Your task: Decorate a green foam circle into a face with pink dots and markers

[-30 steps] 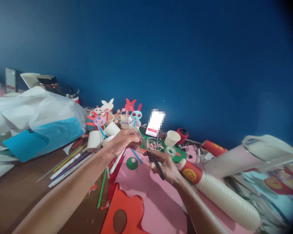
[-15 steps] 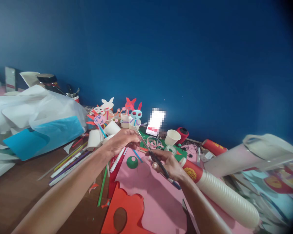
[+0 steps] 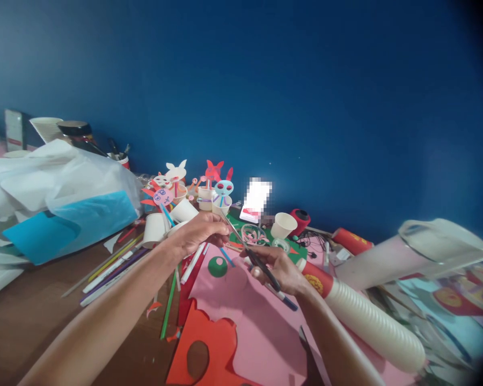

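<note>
My right hand (image 3: 279, 268) is closed around the dark handle of a pair of scissors (image 3: 260, 264). Their thin metal blades slant up and left to the fingertips of my left hand (image 3: 205, 230). That hand is closed in a pinch, and whatever small piece lies in its fingers is too hidden to make out. Below both hands spreads a pink paper sheet (image 3: 265, 332), with a green disc (image 3: 218, 266) bearing a pink spot on it. A dark-tipped marker (image 3: 284, 300) lies under my right hand. Orange paper with cut-out holes (image 3: 221, 348) overlaps the sheet at the front.
Paper animal figures on straws (image 3: 224, 187) stand in cups at the back. Markers and straws (image 3: 116, 268) lie at left beside a white plastic bag (image 3: 64, 166). A long stack of paper cups (image 3: 374, 321) lies at right. A bright phone (image 3: 256, 199) leans near the wall.
Both hands stay in nearly the same place, with the blades still at the left fingertips. The right hand and scissors have shifted very slightly; the whole view has drifted a little.
</note>
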